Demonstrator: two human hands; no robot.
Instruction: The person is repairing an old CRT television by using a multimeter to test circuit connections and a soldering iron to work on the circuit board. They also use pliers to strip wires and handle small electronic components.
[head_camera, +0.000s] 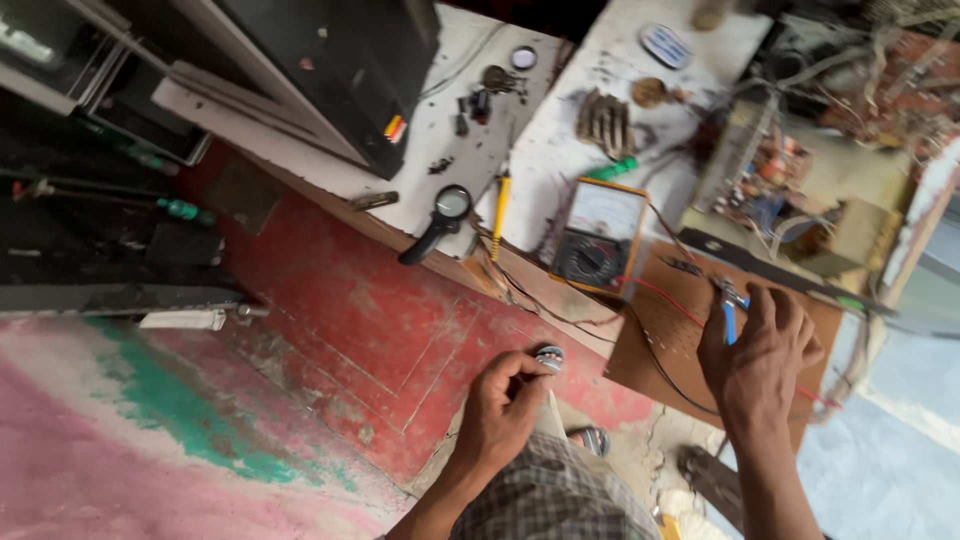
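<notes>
1. The right hand (757, 358) is clenched around blue-handled pliers (730, 312), whose metal tip rests on a brown circuit board (680, 330) leaning at the bench edge.
2. The left hand (503, 405) pinches a small round grey spool (549, 357) between thumb and fingertips, held over the floor and apart from the board.
3. A red wire (665, 297) and a black wire (660, 370) cross the board from an orange-cased analogue multimeter (598, 236) just beside it.
4. The white, stained workbench (560, 150) also carries a black magnifying glass (440, 222), a yellow-handled screwdriver (499, 210) and an open chassis with wiring (780, 190).
5. Below, the concrete floor (330, 330) is worn red paint, with green and pink patches to the left.
6. A dark cabinet (340, 70) stands at the bench's left end.
</notes>
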